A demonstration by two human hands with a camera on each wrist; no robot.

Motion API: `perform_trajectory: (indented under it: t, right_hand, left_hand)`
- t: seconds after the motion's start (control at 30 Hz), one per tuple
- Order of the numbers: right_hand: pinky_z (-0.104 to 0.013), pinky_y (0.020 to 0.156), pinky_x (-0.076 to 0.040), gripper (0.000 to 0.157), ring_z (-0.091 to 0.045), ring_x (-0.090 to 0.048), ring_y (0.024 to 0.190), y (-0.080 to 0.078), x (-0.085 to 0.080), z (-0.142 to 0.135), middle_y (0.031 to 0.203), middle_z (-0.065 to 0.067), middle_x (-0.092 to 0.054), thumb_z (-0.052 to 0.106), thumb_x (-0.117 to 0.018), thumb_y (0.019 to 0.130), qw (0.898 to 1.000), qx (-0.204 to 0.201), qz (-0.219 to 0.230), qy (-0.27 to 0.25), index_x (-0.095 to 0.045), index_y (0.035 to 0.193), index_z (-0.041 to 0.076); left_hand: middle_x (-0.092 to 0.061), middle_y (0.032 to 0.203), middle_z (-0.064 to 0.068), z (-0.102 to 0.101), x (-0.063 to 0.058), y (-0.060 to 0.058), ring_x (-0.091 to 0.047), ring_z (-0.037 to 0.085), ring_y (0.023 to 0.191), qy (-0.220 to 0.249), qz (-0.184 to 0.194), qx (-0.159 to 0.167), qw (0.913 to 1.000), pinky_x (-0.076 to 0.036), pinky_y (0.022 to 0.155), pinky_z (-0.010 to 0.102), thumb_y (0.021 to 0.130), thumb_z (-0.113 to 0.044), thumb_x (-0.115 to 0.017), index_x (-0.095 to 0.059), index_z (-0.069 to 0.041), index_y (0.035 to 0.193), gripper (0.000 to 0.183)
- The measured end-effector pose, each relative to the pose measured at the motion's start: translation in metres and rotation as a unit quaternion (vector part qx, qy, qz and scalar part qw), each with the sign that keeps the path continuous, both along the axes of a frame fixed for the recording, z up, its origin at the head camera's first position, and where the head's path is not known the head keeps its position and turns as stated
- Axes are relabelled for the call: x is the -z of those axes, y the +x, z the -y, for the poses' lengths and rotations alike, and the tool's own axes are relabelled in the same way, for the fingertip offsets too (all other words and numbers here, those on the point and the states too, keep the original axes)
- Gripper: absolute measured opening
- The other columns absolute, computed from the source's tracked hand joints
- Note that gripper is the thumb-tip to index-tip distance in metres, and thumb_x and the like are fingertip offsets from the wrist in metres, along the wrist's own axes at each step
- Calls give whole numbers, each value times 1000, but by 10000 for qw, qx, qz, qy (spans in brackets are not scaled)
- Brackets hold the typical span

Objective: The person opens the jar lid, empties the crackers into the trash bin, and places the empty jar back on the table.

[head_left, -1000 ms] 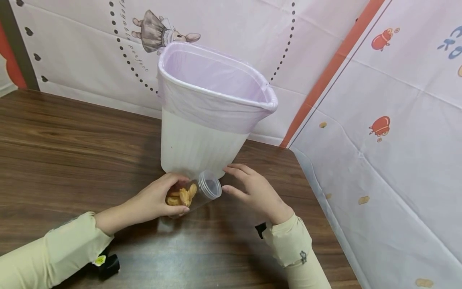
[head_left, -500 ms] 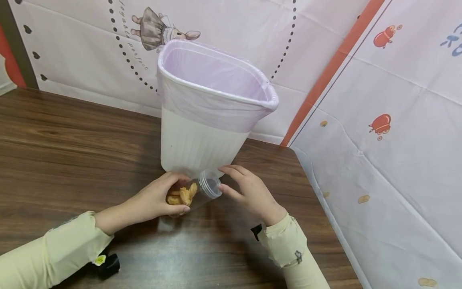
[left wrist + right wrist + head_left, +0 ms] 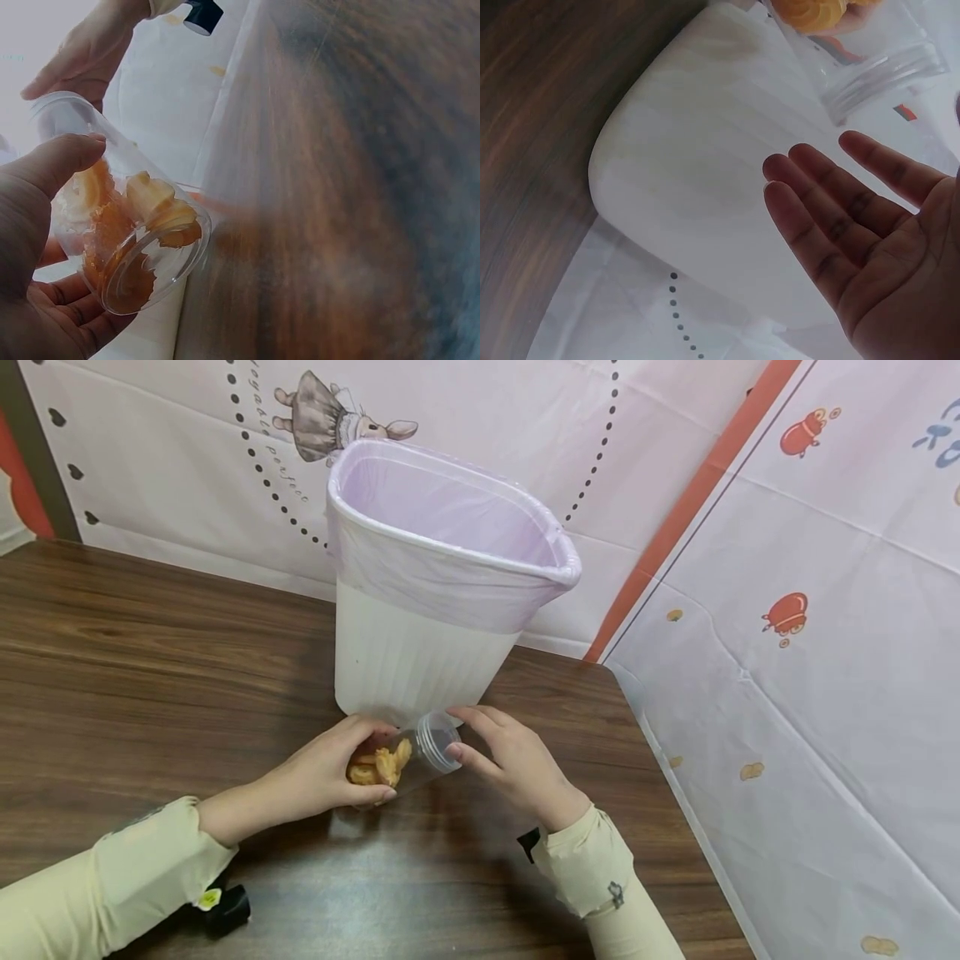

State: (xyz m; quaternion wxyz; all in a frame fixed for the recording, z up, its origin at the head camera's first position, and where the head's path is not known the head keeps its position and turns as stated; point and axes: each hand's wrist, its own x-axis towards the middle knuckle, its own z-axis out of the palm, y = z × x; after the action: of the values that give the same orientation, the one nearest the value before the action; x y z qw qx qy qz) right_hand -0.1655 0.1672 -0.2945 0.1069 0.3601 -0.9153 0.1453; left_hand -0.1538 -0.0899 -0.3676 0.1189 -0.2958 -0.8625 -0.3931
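Observation:
My left hand [image 3: 322, 777] grips a clear plastic jar [image 3: 411, 777] around its body, thumb on the near side. The jar leans over with its threaded mouth [image 3: 438, 743] pointing up and right. Several golden ridged cookies [image 3: 161, 210] lie toward its bottom, in the left wrist view. Beside the mouth is my right hand [image 3: 517, 764], its thumb tip in line with the rim in the head view. In the right wrist view, the right fingers [image 3: 840, 225] are fairly straight and apart from the jar. Whether the thumb touches the rim cannot be made out.
A white bin [image 3: 405, 652] stands just behind the hands, lined with a lilac plastic bag [image 3: 450, 581] folded over its rim. Beneath is a dark wood table [image 3: 150, 660]. Printed sheets [image 3: 825, 693] form walls at the back and right.
My right hand has moved a little left, closer to the jar's mouth. The left hand and the jar have stayed nearly still.

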Motion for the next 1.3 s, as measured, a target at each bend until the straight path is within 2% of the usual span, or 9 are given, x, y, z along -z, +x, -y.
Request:
perform_trajectory:
  t: [0.17,0.3,0.43,0.57,0.63,0.73,0.87,1.1,1.3]
  right_hand:
    - [-37,98,-49,78,-17,-59,117,2,2,3,126,-2,-62,70,-15,92,9999,-63,-125,45,-52,136,17]
    - [-37,93,-51,59,-17,-61,112,4,3,6,121,-3,-64,59,-39,97,9997,51,-242,67,-52,135,17]
    - [-36,84,-53,51,-16,-64,100,6,5,9,112,-3,-67,47,-58,91,9991,230,-350,97,-54,133,18]
    - [-35,75,-53,69,-16,-62,86,7,8,11,102,-4,-67,70,-38,90,9982,326,-502,67,-54,132,17]
    - [-35,72,-52,77,-15,-61,81,7,9,12,98,-5,-67,74,-27,89,9978,334,-576,36,-55,131,16]
    - [-32,67,-51,67,-13,-58,76,8,10,13,94,-4,-66,68,-42,90,9973,371,-636,-6,-55,131,15]
    - [-31,68,-51,55,-12,-58,77,9,9,15,93,-1,-64,47,-65,86,9974,409,-588,-84,-55,130,15]
    - [-32,74,-52,56,-13,-60,83,8,7,15,100,-2,-65,47,-69,84,9986,402,-334,-97,-54,130,18]
    - [-29,71,-51,58,-10,-59,82,8,7,13,96,1,-64,46,-72,81,9989,333,-300,-169,-55,129,18]
  left_hand:
    - [-60,110,5,0,-1,0,-60,16,97,-9,-22,1,10000,-53,83,34,71,-29,-85,-58,-7,120,60]
    - [-60,109,5,-1,-1,0,-60,16,97,-26,-73,-18,10000,-52,82,35,70,-29,-85,-58,-7,119,60]
    - [-60,110,5,-1,0,0,-60,16,97,-81,-137,-49,9999,-52,82,35,70,-29,-85,-58,-6,119,60]
    - [-60,111,7,-1,0,0,-60,16,97,-107,-161,-46,9998,-52,81,34,71,-29,-85,-58,-6,120,60]
    - [-60,111,6,-2,1,0,-59,16,97,-100,-153,-37,9998,-52,81,34,71,-29,-85,-58,-6,120,61]
    - [-60,110,6,-2,1,0,-60,16,97,-97,-142,-15,9999,-52,82,34,71,-28,-85,-57,-7,121,61]
    - [-60,110,5,-1,0,-1,-61,16,99,-114,-177,8,9998,-53,82,35,71,-28,-85,-57,-7,121,61]
    - [-60,112,3,0,0,-1,-60,15,100,-151,-175,29,9997,-53,83,35,71,-28,-85,-56,-8,122,62]
    - [-60,113,1,0,0,-2,-60,13,100,-208,-109,67,9997,-52,83,34,72,-33,-84,-56,-11,121,61]
